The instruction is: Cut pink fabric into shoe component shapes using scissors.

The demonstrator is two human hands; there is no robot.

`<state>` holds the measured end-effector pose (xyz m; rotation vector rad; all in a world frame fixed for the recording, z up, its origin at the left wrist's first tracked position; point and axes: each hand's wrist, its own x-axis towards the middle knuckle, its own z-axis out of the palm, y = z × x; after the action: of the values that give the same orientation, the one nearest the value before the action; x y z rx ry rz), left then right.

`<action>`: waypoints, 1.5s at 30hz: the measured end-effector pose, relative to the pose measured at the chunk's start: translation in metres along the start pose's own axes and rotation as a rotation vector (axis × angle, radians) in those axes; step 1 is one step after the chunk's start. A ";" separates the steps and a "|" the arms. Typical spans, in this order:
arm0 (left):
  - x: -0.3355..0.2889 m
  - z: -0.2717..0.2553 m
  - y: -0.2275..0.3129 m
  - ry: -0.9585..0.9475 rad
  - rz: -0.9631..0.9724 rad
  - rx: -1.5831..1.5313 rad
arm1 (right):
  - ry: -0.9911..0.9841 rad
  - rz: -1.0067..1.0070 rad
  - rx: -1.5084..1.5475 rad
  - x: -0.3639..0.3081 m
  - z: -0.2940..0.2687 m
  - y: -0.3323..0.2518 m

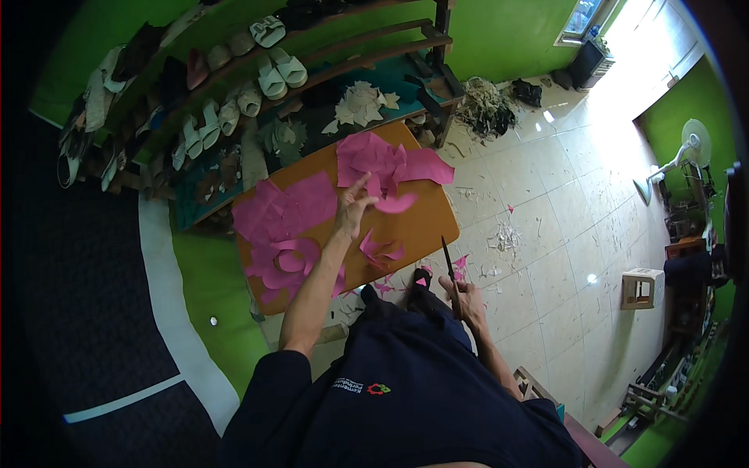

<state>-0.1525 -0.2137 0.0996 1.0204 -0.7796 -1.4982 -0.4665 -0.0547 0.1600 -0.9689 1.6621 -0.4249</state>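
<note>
My left hand (355, 209) is over the orange-brown table (425, 222), its thumb and fingers closed on a curved pink cut piece (396, 204) of sheet material. In my right hand (466, 303), beyond the table's near right corner, is what looks like a pair of dark scissors (448, 257), the blades together and pointing away from me. The fingers cover the handles. A stack of pink sheets (367, 154) lies at the table's far side, and another pink sheet (308, 199) to the left. Ring-shaped pink cutouts (285, 265) and pointed pink scraps (381, 248) lie nearer to me.
A wooden rack (374, 43) with pale sandals (282, 74) and other shoes stands beyond the table. Cream cut pieces (363, 105) lie on its low shelf. Scraps (505, 236) litter the tiled floor (546, 203). A scrap heap (488, 109), a small stool (641, 288) and a fan (690, 144) stand farther right.
</note>
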 end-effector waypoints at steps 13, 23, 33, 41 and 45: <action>-0.082 -0.013 -0.179 0.177 0.069 1.308 | -0.023 -0.015 -0.059 0.043 -0.015 0.016; -0.163 0.029 -0.114 -0.530 -0.322 0.598 | -0.151 -0.134 -0.181 0.036 0.016 -0.051; -0.143 -0.134 -0.079 1.180 0.105 -0.216 | -0.267 -0.180 -0.249 0.013 0.063 -0.072; -0.115 -0.219 -0.064 1.250 0.010 -0.403 | -0.267 -0.202 -0.239 0.004 0.081 -0.052; -0.111 -0.239 -0.069 1.127 0.017 -0.429 | -0.229 -0.236 -0.198 -0.010 0.088 -0.051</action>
<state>0.0380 -0.0784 -0.0400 1.2751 0.3215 -0.7849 -0.3655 -0.0597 0.1733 -1.3187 1.4061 -0.2955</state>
